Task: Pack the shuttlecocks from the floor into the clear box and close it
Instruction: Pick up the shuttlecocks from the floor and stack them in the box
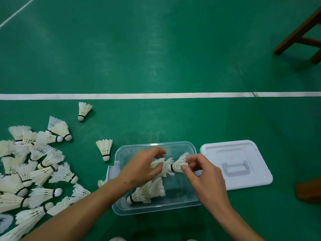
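Shuttlecocks (pixel 31 173) mostly still piled on floor, few in clear box (pixel 157 208), lid (pixel 243 181) off beside it; my left hand (pixel 144 166) and right hand (pixel 202 173) pinch a nested row (pixel 171 166) over box.

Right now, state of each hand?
Left hand: fingers pinch a shuttlecock over the clear box.
Right hand: fingers pinch another shuttlecock of the same row.

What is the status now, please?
Left hand and right hand pinch shuttlecocks over clear box. Lid off, alongside. Big pile remains.
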